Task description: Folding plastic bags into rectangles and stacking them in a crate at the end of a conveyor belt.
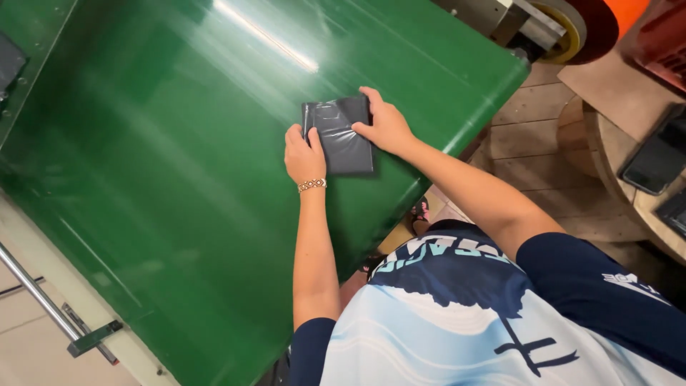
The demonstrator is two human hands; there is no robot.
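A flat dark packet (pixel 341 136) in glossy plastic wrap lies on the green belt (pixel 164 179), near its right edge. The left hand (pixel 304 156) presses on the packet's lower left corner, fingers curled down over the edge, a beaded bracelet (pixel 312 185) on the wrist. The right hand (pixel 386 125) lies flat on the right side, fingers spread toward the top corner. Neither hand closes around the packet; both only pin it to the belt.

The packet looks light, thin and soft: the film creases and shines, so it is likely slippery and would bend if lifted by 1 corner. The 2 opposite edges look like the safest places to pinch it.
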